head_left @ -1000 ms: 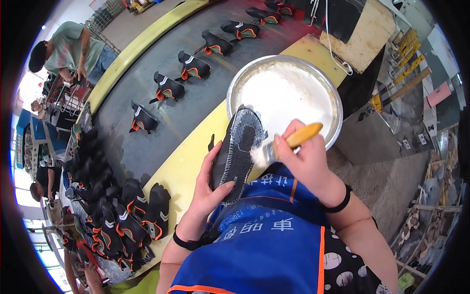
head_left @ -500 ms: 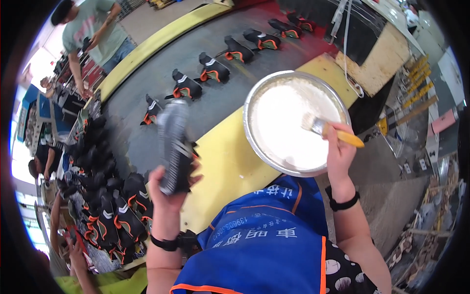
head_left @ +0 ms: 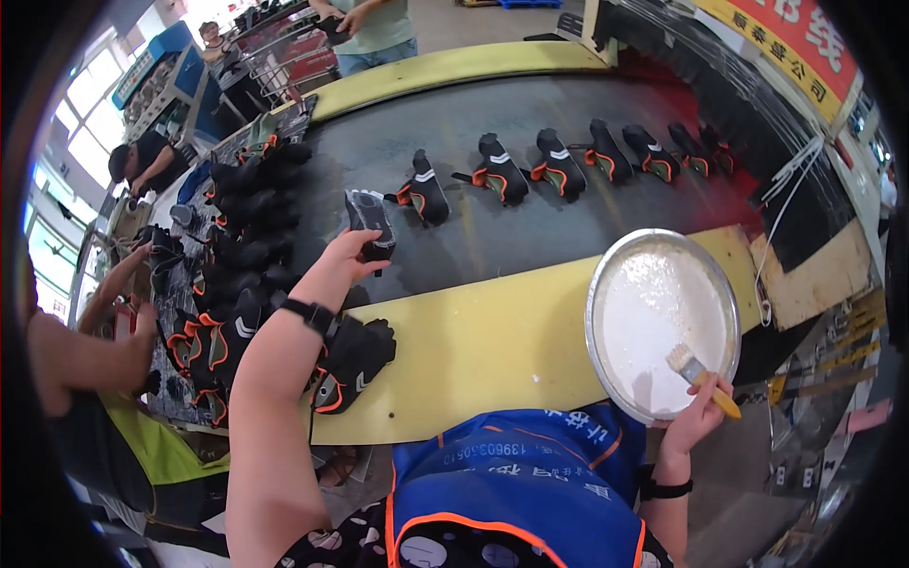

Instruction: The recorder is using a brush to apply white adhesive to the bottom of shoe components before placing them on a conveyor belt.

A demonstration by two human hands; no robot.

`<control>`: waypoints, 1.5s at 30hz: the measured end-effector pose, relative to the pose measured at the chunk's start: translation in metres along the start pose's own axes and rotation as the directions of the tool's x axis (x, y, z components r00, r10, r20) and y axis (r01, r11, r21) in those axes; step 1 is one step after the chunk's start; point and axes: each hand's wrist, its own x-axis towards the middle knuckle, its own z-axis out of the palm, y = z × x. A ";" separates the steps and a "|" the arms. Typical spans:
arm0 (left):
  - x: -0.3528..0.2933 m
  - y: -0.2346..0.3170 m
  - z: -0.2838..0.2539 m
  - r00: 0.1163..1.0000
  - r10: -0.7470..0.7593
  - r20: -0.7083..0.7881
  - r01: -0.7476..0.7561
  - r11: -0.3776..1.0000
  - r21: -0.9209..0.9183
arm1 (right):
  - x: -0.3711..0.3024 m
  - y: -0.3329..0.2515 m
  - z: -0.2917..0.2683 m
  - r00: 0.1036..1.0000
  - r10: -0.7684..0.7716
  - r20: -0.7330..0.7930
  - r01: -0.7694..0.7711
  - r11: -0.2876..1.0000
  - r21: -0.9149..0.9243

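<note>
My left hand is stretched far out over the near left part of the conveyor belt, its thumb and fingers closed on a black shoe with the dark sole facing up. I cannot tell whether that shoe touches the belt. With my right hand I grip a paintbrush by its yellow handle. The pale bristles tilt over the white liquid inside a round metal basin. Beside my left forearm, on the yellow board, lie black shoes with orange trim.
A row of black-and-orange shoes lies along the grey belt. Many more shoes are heaped at the left. A yellow board edges the belt's near side. Co-workers stand at the left and beyond the belt.
My left hand has moved forward with the shoe, from above the yellow board to the belt. The brush has shifted toward the basin's near right rim. My view has turned left.
</note>
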 end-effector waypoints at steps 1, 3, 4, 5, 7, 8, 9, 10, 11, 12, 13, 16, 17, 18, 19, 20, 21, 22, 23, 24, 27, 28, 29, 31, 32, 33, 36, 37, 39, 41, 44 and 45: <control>0.018 0.003 -0.006 1.000 -0.003 0.006 0.003 0.999 0.048 | 0.000 0.000 0.002 1.000 0.006 0.002 -0.006 1.000 -0.018; 0.048 0.005 0.007 0.993 0.076 -0.088 -0.068 0.994 0.089 | 0.001 0.002 0.001 1.000 0.029 -0.007 -0.030 0.998 -0.055; 0.052 0.011 0.021 0.972 0.172 -0.160 -0.149 0.979 0.142 | 0.001 -0.003 -0.004 1.000 0.006 -0.025 -0.007 0.999 -0.044; 0.053 0.013 0.029 0.958 0.197 -0.206 -0.160 0.970 0.184 | 0.002 -0.005 -0.003 0.999 -0.005 -0.032 0.003 0.998 -0.064; 0.125 0.014 -0.036 0.897 0.411 -0.166 -0.271 0.805 0.527 | 0.001 -0.008 0.011 1.000 -0.010 -0.010 0.009 0.998 -0.063; 0.146 0.019 -0.066 0.829 0.558 -0.038 -0.306 0.510 0.804 | 0.000 -0.005 0.016 1.000 -0.008 0.015 0.008 0.999 -0.035; 0.156 0.015 -0.053 0.906 0.423 0.014 -0.172 0.339 0.925 | 0.002 -0.002 0.010 1.000 -0.014 0.002 0.014 0.999 -0.053; 0.164 0.007 -0.037 0.909 0.416 0.021 -0.181 0.350 0.919 | 0.002 0.001 0.006 1.000 -0.019 -0.007 0.019 0.998 -0.065; 0.170 0.001 -0.041 0.865 0.500 0.036 -0.185 0.252 0.950 | 0.002 0.001 0.005 1.000 -0.023 -0.005 0.023 0.996 -0.085; 0.173 0.000 -0.055 0.812 0.582 0.045 -0.162 0.152 0.975 | 0.002 0.001 0.007 0.999 -0.027 0.029 0.029 0.998 -0.057; 0.172 0.019 -0.082 0.884 0.468 -0.014 -0.059 0.141 0.988 | 0.002 0.004 0.012 0.998 -0.037 0.052 0.038 0.999 -0.027; 0.130 0.058 -0.032 0.974 0.201 0.108 -0.034 -0.342 0.939 | 0.003 0.012 -0.001 0.996 -0.084 0.033 0.086 0.994 -0.074; 0.113 0.067 -0.036 0.947 0.321 0.000 0.074 -0.220 0.973 | 0.003 0.012 -0.002 0.996 -0.083 0.036 0.086 0.992 -0.087; 0.090 0.080 -0.031 0.901 0.421 -0.105 0.156 -0.090 0.984 | 0.004 0.010 -0.006 0.996 -0.086 0.027 0.088 0.990 -0.108; 0.071 0.092 -0.047 0.843 0.516 -0.154 0.254 -0.129 0.958 | 0.004 0.008 -0.005 0.995 -0.090 0.038 0.093 0.989 -0.111; 0.054 0.105 -0.061 0.773 0.607 -0.185 0.350 -0.164 0.922 | 0.004 0.009 -0.004 0.995 -0.091 0.052 0.095 0.991 -0.097; 0.037 0.115 -0.070 0.786 0.580 -0.213 0.447 -0.295 0.844 | 0.003 0.008 -0.003 0.995 -0.081 0.052 0.087 0.988 -0.129; 0.022 0.124 -0.078 0.797 0.554 -0.241 0.520 -0.424 0.742 | 0.003 0.008 -0.002 0.996 -0.072 0.049 0.079 0.983 -0.165; 0.010 0.132 -0.089 0.809 0.474 -0.347 0.568 -0.479 0.669 | 0.003 0.005 -0.001 0.996 -0.073 0.054 0.081 0.984 -0.159; 0.000 0.136 -0.107 0.797 0.389 -0.462 0.603 -0.538 0.589 | 0.003 0.007 0.002 0.995 -0.079 0.059 0.087 0.984 -0.157; -0.013 0.133 -0.134 0.894 0.443 -0.073 0.388 -0.681 0.621 | 0.003 0.009 -0.002 0.996 -0.086 0.033 0.091 0.980 -0.176; -0.007 0.130 -0.157 0.868 0.494 0.044 0.358 -0.686 0.633 | 0.003 0.010 -0.002 0.996 -0.088 0.032 0.092 0.980 -0.177; 0.000 0.127 -0.174 0.840 0.539 0.057 0.359 -0.633 0.686 | 0.003 0.012 0.001 0.996 -0.080 0.029 0.084 0.981 -0.173; -0.004 0.127 -0.168 0.863 0.497 0.089 0.314 -0.666 0.677 | 0.002 0.014 0.001 0.996 -0.076 0.045 0.079 0.993 -0.085; -0.009 0.127 -0.163 0.864 0.492 0.104 0.301 -0.672 0.677 | 0.001 0.009 0.002 0.997 -0.071 0.020 0.072 0.993 -0.094; -0.014 0.129 -0.162 0.871 0.477 0.120 0.293 -0.699 0.652 | 0.000 0.004 0.005 0.998 -0.063 0.016 0.064 0.994 -0.091; -0.031 0.135 -0.160 0.901 0.413 0.131 0.244 -0.734 0.634 | -0.001 -0.003 0.010 0.999 -0.053 -0.008 0.052 0.996 -0.066; -0.033 0.136 -0.154 0.894 0.429 0.126 0.249 -0.711 0.658 | 0.000 0.000 0.008 0.998 -0.059 -0.009 0.059 0.997 -0.051; -0.039 0.132 -0.146 0.886 0.449 0.111 0.260 -0.681 0.684 | 0.001 0.003 0.008 0.998 -0.068 -0.002 0.068 0.997 -0.029; -0.039 0.120 -0.130 0.838 0.540 0.077 0.372 -0.670 0.643 | 0.001 0.004 0.005 0.998 -0.059 -0.033 0.057 0.996 -0.068; 0.013 0.113 -0.171 0.683 0.729 -0.044 0.572 -0.497 0.653 | 0.003 0.012 0.006 0.999 -0.034 0.018 0.035 0.995 -0.091; 0.015 0.105 -0.154 0.619 0.785 -0.007 0.582 -0.453 0.675 | 0.001 0.009 0.004 0.999 -0.043 0.013 0.044 0.994 -0.101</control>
